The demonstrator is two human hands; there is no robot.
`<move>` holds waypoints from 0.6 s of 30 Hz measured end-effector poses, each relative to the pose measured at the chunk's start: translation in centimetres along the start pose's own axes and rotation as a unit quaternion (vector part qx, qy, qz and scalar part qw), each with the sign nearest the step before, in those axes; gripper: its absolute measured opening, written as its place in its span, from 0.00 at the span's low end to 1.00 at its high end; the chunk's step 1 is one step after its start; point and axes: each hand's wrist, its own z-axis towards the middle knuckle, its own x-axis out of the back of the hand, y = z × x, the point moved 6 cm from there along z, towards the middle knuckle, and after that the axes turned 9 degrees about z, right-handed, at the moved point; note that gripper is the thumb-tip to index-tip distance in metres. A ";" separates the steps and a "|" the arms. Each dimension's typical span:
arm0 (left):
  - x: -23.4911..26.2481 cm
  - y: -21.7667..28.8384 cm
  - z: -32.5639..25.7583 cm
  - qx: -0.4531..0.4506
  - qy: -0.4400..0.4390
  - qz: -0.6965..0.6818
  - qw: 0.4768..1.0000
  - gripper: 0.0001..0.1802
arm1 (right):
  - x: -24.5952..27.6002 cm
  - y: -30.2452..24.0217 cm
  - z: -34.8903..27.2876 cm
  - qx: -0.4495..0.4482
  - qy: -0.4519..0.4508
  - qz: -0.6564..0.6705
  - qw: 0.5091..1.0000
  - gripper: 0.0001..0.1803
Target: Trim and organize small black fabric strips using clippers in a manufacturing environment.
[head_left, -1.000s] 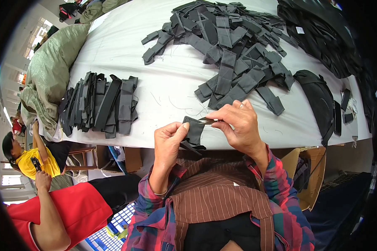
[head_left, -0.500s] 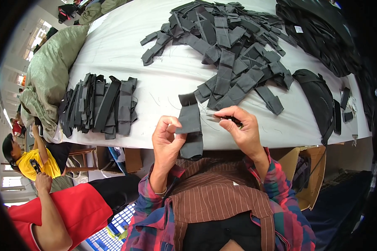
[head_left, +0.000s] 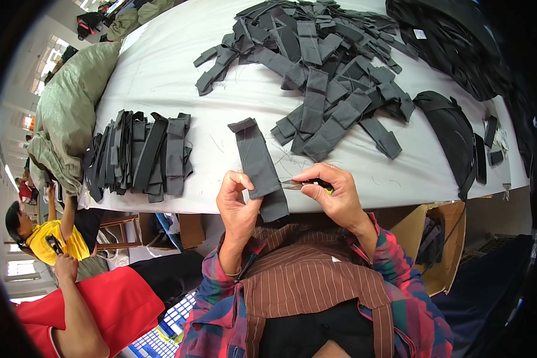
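A dark grey fabric strip (head_left: pixel 255 156), doubled near its lower end, is pinched between the thumb and fingers of my left hand (head_left: pixel 237 200). My right hand (head_left: pixel 334 194) is closed around small thread snips (head_left: pixel 293 184). Their pointed metal blades touch or nearly touch the strip's right edge; the handle is mostly hidden in my palm. Beyond my hands lies a large loose heap of similar dark strips (head_left: pixel 316 98). To the left, more strips lie side by side in a row (head_left: pixel 140 152).
A white-covered table (head_left: pixel 215 119) spreads before me. A black curved fabric piece (head_left: pixel 444 140) and black cloth (head_left: pixel 447 48) lie on the right, a pale green sack (head_left: pixel 74 95) at the left. Below the table stands a cardboard box (head_left: pixel 447 262). People in red (head_left: pixel 101 310) and yellow (head_left: pixel 51 241) are at left.
The strip's upper end has tilted to the left. My right hand has moved left and slightly down, bringing the snips' blades to the strip's edge.
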 end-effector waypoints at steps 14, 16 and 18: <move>-0.6 0.0 -0.1 0.007 -0.019 0.044 0.999 0.13 | -1.0 -2.5 0.5 0.126 -0.055 -0.244 0.960 0.09; -0.6 -0.1 -0.2 0.005 -0.025 0.040 0.999 0.12 | -1.0 -2.2 0.5 0.135 -0.055 -0.246 0.958 0.08; -0.6 -0.2 -0.2 0.006 -0.026 0.041 0.999 0.12 | -1.0 -2.2 0.4 0.144 -0.055 -0.249 0.956 0.08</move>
